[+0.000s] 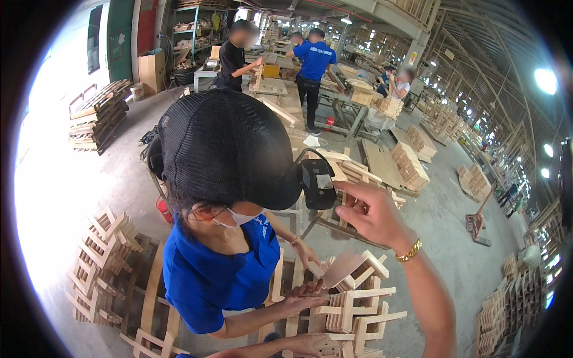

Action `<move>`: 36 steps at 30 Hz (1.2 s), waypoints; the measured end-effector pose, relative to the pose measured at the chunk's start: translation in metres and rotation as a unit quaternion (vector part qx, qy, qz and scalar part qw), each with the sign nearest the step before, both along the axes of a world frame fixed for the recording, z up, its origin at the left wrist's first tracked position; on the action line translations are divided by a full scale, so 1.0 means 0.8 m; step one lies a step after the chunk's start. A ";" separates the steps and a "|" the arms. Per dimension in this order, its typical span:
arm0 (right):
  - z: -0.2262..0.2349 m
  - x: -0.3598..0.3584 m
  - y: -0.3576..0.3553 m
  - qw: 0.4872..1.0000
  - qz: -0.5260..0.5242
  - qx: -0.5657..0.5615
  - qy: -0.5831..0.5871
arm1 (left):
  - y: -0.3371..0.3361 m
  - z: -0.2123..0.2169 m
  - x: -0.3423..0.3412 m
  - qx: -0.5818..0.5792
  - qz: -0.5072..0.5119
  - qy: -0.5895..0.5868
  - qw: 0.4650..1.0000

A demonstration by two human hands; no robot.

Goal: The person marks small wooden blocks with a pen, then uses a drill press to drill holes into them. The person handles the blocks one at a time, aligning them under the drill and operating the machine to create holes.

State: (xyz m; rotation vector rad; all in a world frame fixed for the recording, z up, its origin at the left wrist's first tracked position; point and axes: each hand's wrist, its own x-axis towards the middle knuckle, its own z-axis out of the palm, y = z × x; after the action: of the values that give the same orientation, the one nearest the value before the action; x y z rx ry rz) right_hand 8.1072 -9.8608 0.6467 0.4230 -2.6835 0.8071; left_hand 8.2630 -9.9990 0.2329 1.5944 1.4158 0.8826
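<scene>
My right hand (373,212) reaches in from the lower right, with a gold bracelet (409,250) on the wrist. Its index finger is stretched out and touches the side of a small black box-shaped device (318,184) at the brim of a co-worker's black mesh cap (224,146). The thumb is apart from the index finger, close to the device's edge; the other fingers are bent. I see nothing held in it. My left hand is not in view. At the lower edge another hand (310,344) rests by wooden frames; whose it is cannot be made out surely.
The co-worker in a blue shirt (221,274) holds a flat brownish piece (343,270) over stacked wooden frames (355,310). More frames (98,268) stand at the left, pallets (98,113) behind them. Several people work at tables farther back. A pallet jack (476,224) stands right.
</scene>
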 end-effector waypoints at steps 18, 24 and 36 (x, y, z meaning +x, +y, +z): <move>-0.016 0.042 0.017 0.999 -0.018 0.051 0.005 | -0.010 0.040 -0.014 -0.140 -0.039 -0.115 0.983; -0.016 0.047 0.011 0.998 -0.017 0.064 0.022 | -0.016 0.051 -0.016 -0.138 -0.050 -0.057 0.988; -0.261 0.327 0.111 0.920 -0.318 -0.034 -0.228 | -0.031 0.039 -0.019 -0.161 0.007 -0.054 0.985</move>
State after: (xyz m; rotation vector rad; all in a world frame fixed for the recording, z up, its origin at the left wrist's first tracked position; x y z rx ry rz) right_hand 8.3685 -9.7718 0.4380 -0.7168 -2.8892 0.8547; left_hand 8.2476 -10.0237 0.2639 1.2766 1.4125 0.6963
